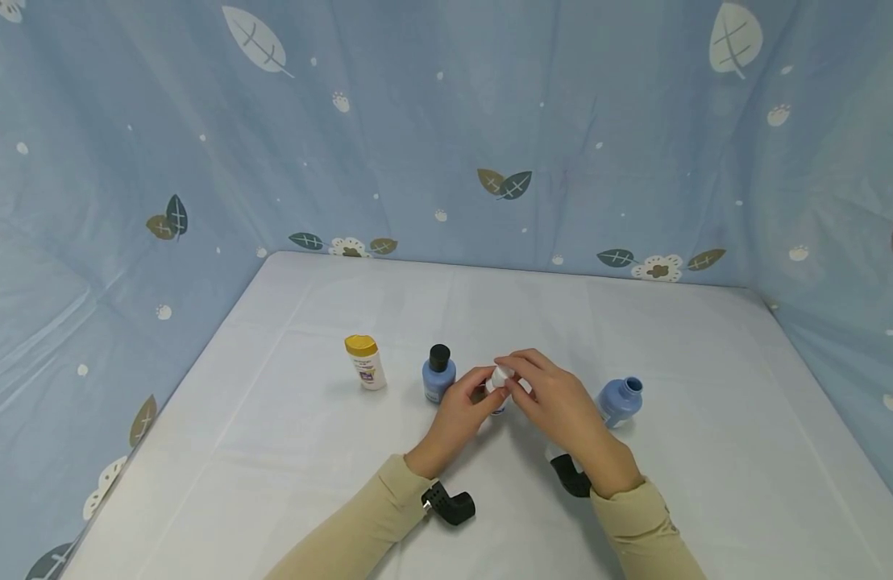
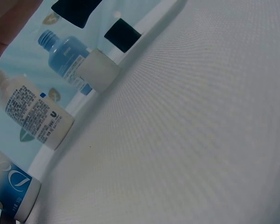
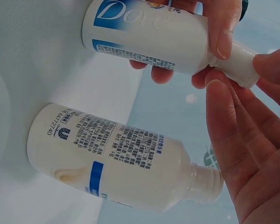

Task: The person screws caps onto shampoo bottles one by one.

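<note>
A white Dove bottle (image 3: 144, 35) stands between my two hands. My left hand (image 1: 457, 407) holds it near the neck, thumb on the near side and fingers behind. The thumb and fingers of my right hand (image 1: 558, 403) pinch its white cap (image 1: 500, 376), which sits at the bottle's mouth. Beside it in the right wrist view is another white bottle (image 3: 112, 158) with no cap on its threaded neck. The left wrist view shows that same white bottle (image 2: 37, 112) with its printed back, and the lower part of the Dove bottle (image 2: 14, 186).
A blue bottle (image 1: 619, 403) with an uncovered mouth stands right of my right hand. Left of my left hand stand a black-capped blue bottle (image 1: 438, 379) and a white bottle with a yellow cap (image 1: 367, 364). A blue leaf-patterned cloth (image 1: 446, 121) hangs behind the white table (image 1: 309, 483).
</note>
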Motion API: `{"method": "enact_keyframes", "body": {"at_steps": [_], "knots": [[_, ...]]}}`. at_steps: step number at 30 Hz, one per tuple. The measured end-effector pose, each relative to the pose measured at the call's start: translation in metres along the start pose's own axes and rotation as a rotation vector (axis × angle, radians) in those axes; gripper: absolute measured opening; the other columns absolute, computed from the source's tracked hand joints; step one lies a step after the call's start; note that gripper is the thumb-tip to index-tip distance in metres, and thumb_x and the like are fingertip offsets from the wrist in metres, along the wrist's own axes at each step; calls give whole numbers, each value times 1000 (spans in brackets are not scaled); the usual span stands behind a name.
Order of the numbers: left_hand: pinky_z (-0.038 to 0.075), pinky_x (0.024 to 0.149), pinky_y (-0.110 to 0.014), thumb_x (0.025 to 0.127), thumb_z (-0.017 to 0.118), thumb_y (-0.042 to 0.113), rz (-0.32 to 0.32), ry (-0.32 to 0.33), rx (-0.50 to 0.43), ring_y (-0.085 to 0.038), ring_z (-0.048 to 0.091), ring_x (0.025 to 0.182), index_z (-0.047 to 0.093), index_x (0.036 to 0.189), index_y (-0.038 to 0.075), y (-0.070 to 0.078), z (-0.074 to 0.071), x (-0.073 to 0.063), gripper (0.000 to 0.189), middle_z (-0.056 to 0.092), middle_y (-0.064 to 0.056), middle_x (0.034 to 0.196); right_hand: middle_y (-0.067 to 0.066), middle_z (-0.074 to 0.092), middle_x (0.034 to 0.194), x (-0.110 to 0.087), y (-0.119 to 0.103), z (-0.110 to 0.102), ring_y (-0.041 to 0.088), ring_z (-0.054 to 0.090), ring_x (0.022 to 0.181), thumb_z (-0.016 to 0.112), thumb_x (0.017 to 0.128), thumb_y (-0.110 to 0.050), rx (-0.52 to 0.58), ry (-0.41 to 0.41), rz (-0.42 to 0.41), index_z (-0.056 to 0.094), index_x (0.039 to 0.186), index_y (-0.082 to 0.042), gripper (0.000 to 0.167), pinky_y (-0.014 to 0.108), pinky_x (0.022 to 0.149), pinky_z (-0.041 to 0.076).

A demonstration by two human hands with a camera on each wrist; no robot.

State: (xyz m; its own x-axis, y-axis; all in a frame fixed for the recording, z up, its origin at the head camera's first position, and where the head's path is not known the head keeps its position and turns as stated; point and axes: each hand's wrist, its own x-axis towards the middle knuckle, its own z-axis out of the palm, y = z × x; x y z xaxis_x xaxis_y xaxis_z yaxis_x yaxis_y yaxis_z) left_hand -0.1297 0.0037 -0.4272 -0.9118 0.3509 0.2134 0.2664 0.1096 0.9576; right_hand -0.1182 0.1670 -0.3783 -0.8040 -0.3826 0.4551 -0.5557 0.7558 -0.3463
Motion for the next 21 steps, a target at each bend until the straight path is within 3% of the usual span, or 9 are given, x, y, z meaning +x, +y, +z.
{"method": "enact_keyframes", "body": {"at_steps": [11, 21], "knots": [[42, 60, -23, 89, 57, 23, 1, -2, 10, -20, 48, 75, 58, 114, 15, 0, 0, -1, 26, 56, 3, 99, -5, 55, 107, -1, 1, -1, 8, 52, 67, 64, 82, -12, 24, -20, 10, 60, 114, -16, 32, 21, 56, 44], [44, 65, -24, 88, 57, 21, -12, -6, -14, -19, 51, 80, 58, 115, 15, 2, 1, 0, 27, 56, 3, 105, -5, 56, 107, -1, 1, -3, 7, 56, 74, 65, 80, -8, 17, -52, 43, 58, 116, -18, 38, 22, 60, 47]]}}
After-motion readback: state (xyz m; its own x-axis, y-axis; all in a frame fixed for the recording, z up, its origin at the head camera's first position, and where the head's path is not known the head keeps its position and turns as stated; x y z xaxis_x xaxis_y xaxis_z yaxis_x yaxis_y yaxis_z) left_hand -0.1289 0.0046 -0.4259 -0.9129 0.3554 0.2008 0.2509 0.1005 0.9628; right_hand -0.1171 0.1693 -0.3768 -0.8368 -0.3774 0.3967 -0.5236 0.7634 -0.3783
